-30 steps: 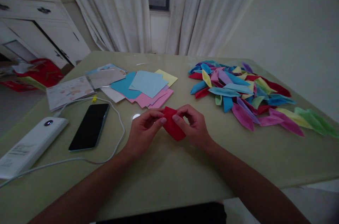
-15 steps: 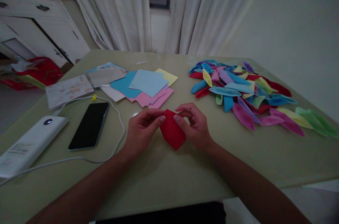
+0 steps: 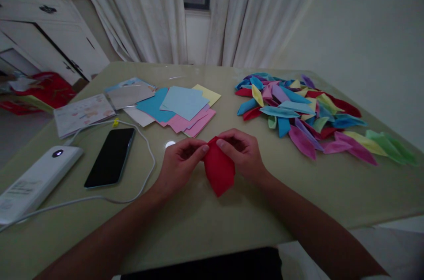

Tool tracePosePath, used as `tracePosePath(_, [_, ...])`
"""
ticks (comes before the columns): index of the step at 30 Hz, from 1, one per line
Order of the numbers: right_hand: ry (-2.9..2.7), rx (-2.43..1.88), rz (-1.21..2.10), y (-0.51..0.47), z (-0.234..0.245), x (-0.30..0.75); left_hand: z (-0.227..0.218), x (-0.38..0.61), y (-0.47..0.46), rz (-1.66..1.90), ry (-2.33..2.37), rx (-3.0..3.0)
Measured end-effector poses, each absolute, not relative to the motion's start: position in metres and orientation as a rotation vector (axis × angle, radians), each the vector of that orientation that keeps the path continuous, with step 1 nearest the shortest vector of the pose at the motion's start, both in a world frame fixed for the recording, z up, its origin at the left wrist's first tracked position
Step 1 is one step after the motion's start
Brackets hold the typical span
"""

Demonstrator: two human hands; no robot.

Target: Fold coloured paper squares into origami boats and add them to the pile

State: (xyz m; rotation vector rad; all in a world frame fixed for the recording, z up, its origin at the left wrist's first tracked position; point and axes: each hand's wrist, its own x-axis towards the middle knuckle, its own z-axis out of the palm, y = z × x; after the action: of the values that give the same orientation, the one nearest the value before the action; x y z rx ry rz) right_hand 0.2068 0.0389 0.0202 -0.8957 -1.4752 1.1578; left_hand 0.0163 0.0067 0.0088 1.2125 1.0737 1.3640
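Paper (image 3: 218,172), red, thin and light, sits pinched at its top between our left hand (image 3: 180,163) and right hand (image 3: 243,154) just over the bench (image 3: 212,227), and we think it bends and tears easily, so we hold its edges softly.

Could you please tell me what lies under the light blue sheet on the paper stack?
Under the light blue sheet show darker blue, pink and yellow sheets; their covered parts stay hidden.

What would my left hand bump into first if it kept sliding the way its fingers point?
Probably the red paper: the left hand already pinches its top edge, with the right hand just behind it.
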Motion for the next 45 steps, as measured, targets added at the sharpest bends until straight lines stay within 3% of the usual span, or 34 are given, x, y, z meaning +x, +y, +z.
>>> tracePosePath(13, [-1.587,-0.913,1.214,0.045,0.024,0.212,0.01,0.016,0.003,1.248,1.079,1.311])
tracePosePath(23, [-1.307,-0.974,1.423,0.06,0.014,0.212,0.004,0.017,0.008,1.073,1.016,1.15])
tracePosePath(27, [-1.095,-1.019,1.356,0.066,0.01,0.211,0.002,0.019,0.008,0.942,0.964,1.149])
tracePosePath(45, [-1.043,-1.044,1.103,0.078,0.004,0.217,0.007,0.004,0.023,1.297,1.24,1.128])
